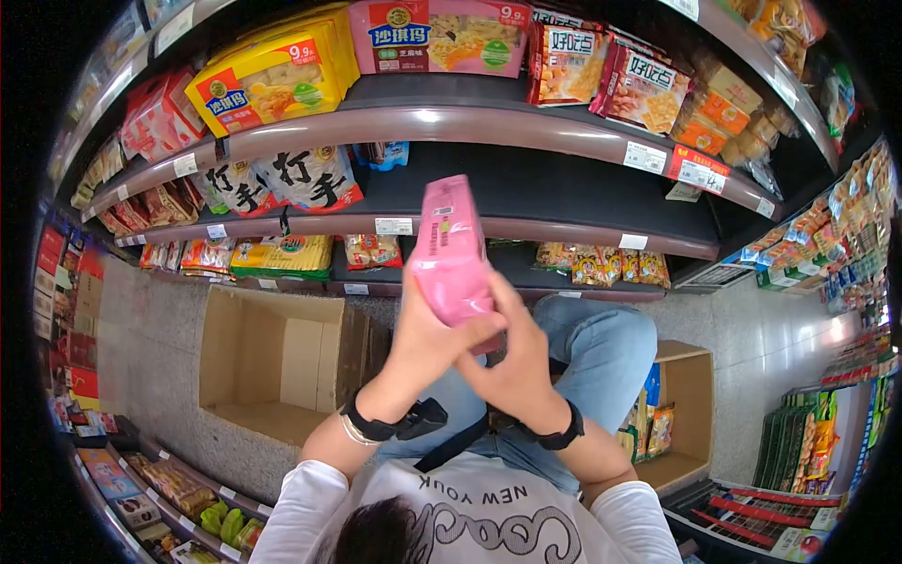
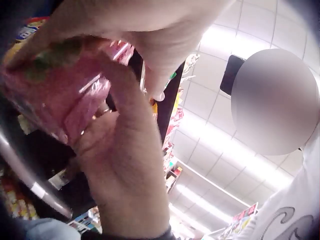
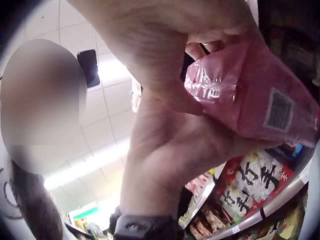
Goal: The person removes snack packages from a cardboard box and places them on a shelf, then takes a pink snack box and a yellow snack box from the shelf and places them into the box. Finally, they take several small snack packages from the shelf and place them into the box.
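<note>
A shiny pink snack packet is held up between both hands in front of the shelves, its narrow side with printing turned upward. The left hand grips it along the left side near its lower end. From the right, the right hand holds the same end, and the two thumbs come close together there. A barcode label shows on the packet in the right wrist view. In the left wrist view, the hands cover part of the pink wrapper.
Snack packs, including yellow packs and a matching pink pack, line the upper shelf. Below it runs another shelf with white bags. An open cardboard box stands left of the knees, and another box, holding packets, on the right.
</note>
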Demonstrator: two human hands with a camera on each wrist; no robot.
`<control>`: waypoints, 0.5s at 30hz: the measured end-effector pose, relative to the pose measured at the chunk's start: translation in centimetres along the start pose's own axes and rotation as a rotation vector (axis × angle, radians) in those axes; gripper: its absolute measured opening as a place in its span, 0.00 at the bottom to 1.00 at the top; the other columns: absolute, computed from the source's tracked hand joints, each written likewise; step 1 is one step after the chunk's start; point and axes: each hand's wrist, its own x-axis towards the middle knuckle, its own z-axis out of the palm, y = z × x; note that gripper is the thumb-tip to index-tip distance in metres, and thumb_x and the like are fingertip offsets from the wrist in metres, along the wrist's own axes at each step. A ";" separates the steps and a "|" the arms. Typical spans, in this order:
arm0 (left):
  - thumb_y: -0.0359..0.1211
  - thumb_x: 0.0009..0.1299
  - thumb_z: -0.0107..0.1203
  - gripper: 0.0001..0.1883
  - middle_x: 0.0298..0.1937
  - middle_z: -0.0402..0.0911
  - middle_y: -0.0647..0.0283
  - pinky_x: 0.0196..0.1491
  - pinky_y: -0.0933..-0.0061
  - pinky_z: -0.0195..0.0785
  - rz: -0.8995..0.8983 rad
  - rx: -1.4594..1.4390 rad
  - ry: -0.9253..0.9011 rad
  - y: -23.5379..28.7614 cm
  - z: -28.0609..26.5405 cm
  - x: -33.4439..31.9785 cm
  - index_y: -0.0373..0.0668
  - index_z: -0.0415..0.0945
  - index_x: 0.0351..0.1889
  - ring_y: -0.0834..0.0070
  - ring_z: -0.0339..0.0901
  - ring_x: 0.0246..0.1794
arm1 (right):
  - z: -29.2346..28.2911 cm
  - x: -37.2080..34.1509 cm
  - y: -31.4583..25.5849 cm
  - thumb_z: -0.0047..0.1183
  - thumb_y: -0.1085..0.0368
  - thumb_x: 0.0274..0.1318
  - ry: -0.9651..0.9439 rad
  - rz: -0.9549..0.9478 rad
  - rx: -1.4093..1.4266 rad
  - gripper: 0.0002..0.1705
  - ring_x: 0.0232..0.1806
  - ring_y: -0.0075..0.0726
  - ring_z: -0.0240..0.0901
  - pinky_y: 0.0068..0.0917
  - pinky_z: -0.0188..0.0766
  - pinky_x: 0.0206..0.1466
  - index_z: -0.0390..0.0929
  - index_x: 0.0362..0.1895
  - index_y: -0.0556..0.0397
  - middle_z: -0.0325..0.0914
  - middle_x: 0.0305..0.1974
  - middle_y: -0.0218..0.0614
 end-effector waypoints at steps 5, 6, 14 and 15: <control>0.23 0.55 0.63 0.32 0.53 0.72 0.58 0.53 0.72 0.67 -0.030 -0.146 0.230 -1.0 -2.5 0.0 0.36 0.60 0.57 0.74 0.72 0.52 | 1.6 -1.4 -0.7 0.59 0.66 0.44 -0.136 -0.067 -0.012 0.33 0.62 0.56 0.62 0.39 0.64 0.61 0.67 0.59 0.55 0.65 0.60 0.52; 0.23 0.56 0.62 0.30 0.52 0.73 0.58 0.53 0.71 0.68 -0.064 -0.216 0.247 -1.4 -3.3 -0.1 0.36 0.61 0.57 0.73 0.73 0.51 | 1.6 -1.4 -0.4 0.59 0.66 0.45 -0.184 -0.093 0.034 0.31 0.62 0.55 0.63 0.39 0.63 0.61 0.68 0.57 0.54 0.66 0.59 0.51; 0.31 0.61 0.55 0.27 0.54 0.73 0.54 0.55 0.67 0.68 -0.120 -0.481 0.272 -3.4 -9.2 -1.3 0.35 0.62 0.59 0.67 0.74 0.53 | -0.2 2.5 8.8 0.60 0.63 0.50 0.105 0.191 0.101 0.31 0.59 0.39 0.65 0.33 0.61 0.61 0.65 0.58 0.57 0.70 0.54 0.43; 0.33 0.61 0.55 0.28 0.54 0.73 0.53 0.56 0.67 0.68 -0.136 -0.496 0.248 -3.5 -9.8 -1.4 0.35 0.62 0.59 0.67 0.73 0.53 | -0.5 2.8 10.4 0.60 0.62 0.51 0.108 0.285 0.181 0.33 0.59 0.38 0.64 0.33 0.61 0.60 0.63 0.59 0.58 0.70 0.55 0.42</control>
